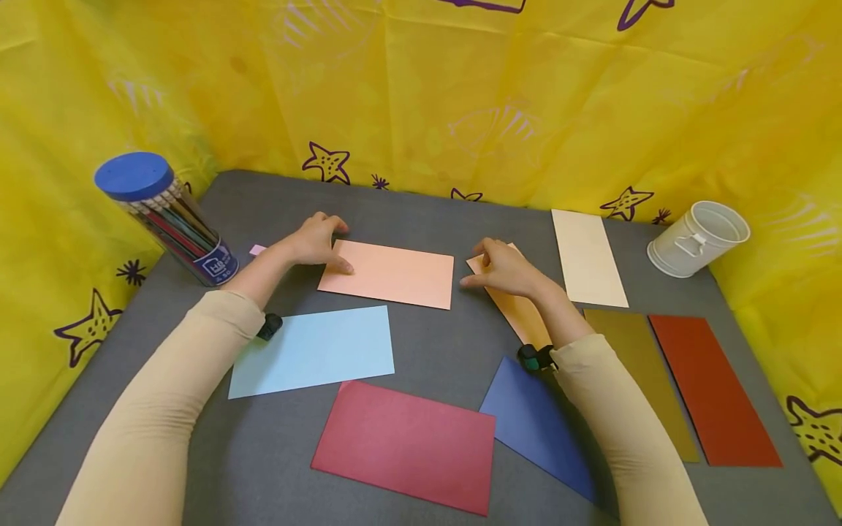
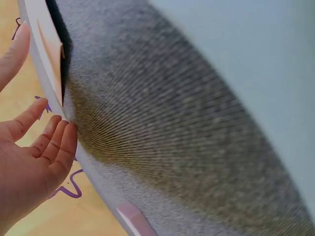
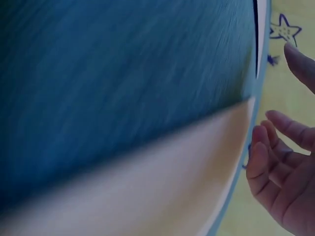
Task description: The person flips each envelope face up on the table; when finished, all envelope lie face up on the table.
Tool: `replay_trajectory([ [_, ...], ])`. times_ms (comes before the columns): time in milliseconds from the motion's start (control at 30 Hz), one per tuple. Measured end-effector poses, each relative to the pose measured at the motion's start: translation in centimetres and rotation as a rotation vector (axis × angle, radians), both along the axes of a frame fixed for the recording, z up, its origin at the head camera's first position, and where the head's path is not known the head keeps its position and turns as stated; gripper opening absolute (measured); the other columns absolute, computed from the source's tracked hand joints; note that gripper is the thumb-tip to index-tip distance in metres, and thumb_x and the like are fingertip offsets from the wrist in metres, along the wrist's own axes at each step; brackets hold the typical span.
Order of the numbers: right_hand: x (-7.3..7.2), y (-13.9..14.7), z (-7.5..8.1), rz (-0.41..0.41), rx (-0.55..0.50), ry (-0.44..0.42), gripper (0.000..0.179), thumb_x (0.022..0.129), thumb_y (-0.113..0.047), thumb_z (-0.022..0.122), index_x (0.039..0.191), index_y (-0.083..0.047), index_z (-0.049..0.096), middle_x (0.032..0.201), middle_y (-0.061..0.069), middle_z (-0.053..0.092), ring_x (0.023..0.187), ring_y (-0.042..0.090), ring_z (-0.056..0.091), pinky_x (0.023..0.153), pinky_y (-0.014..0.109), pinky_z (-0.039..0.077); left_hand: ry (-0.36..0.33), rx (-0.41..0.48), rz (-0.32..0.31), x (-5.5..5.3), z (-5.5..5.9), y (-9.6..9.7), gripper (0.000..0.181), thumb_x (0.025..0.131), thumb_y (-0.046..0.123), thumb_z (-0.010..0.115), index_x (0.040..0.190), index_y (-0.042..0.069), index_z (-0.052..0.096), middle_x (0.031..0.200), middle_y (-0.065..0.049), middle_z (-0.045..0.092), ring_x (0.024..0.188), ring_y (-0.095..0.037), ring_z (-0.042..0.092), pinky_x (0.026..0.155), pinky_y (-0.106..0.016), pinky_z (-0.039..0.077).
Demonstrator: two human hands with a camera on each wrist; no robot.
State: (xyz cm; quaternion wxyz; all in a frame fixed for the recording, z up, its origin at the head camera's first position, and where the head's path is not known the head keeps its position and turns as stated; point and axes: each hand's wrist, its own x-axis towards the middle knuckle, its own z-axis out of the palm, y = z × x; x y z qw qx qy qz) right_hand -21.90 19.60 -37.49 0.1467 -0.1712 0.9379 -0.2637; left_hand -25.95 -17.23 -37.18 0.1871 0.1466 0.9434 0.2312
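Note:
A peach rectangular card [image 1: 395, 274] lies flat on the grey table between the two hands. At its left end is my left hand [image 1: 316, 241], thumb over the card's corner and fingers spread beyond its far edge. In the left wrist view the left hand [image 2: 39, 152] shows loosely bent fingers with nothing in them. My right hand [image 1: 503, 269] is over the far end of a light orange card [image 1: 520, 310], its thumb pointing toward the peach card's right edge. The right wrist view shows the right hand [image 3: 285, 167] with relaxed fingers and a bare palm.
Nearer lie a light blue card [image 1: 322, 351], a burgundy card [image 1: 408, 446] and a blue card [image 1: 533, 424] partly under the right arm. Rightward are cream [image 1: 588, 256], olive [image 1: 638, 365] and red cards [image 1: 713, 387] and a white metal pail [image 1: 691, 245]. A pencil tub [image 1: 177, 226] stands left.

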Motion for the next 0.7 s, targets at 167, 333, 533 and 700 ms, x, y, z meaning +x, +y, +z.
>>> replay_trajectory([
  [167, -0.5, -1.7, -0.2, 0.013, -0.021, -0.058, 0.076, 0.081, -0.039, 0.079, 0.134, 0.003, 0.045, 0.116, 0.02, 0.061, 0.097, 0.028, 0.058, 0.085, 0.038, 0.05, 0.006, -0.016, -0.007, 0.0, -0.2, 0.0, 0.079, 0.076, 0.03, 0.085, 0.136, -0.004, 0.046, 0.137, -0.029, 0.038, 0.126, -0.043, 0.035, 0.111, -0.059, 0.034],
  [333, -0.9, -2.7, -0.6, 0.017, 0.007, -0.06, 0.079, 0.079, -0.04, 0.08, 0.134, 0.002, 0.043, 0.094, 0.014, 0.059, 0.08, 0.023, 0.054, 0.07, 0.03, 0.044, 0.021, -0.031, -0.01, -0.1, -0.4, 0.1, 0.075, 0.075, 0.03, 0.086, 0.131, -0.005, 0.048, 0.135, -0.029, 0.038, 0.124, -0.043, 0.034, 0.11, -0.058, 0.033],
  [533, -1.1, -3.4, -0.9, 0.028, 0.062, -0.045, 0.077, 0.078, -0.04, 0.081, 0.133, 0.0, 0.044, 0.091, 0.011, 0.056, 0.089, 0.026, 0.054, 0.079, 0.035, 0.044, 0.018, -0.058, -0.001, 0.0, -0.5, 0.3, 0.069, 0.074, 0.032, 0.087, 0.121, -0.004, 0.049, 0.13, -0.027, 0.037, 0.119, -0.042, 0.033, 0.104, -0.054, 0.035],
  [700, -1.1, -3.7, -0.9, 0.015, 0.076, -0.046, 0.073, 0.077, -0.037, 0.083, 0.13, -0.002, 0.046, 0.091, 0.011, 0.056, 0.086, 0.026, 0.054, 0.078, 0.035, 0.044, 0.017, -0.063, 0.007, 0.1, -0.4, 0.4, 0.069, 0.073, 0.031, 0.088, 0.119, -0.003, 0.049, 0.126, -0.025, 0.037, 0.117, -0.041, 0.033, 0.1, -0.052, 0.036],
])
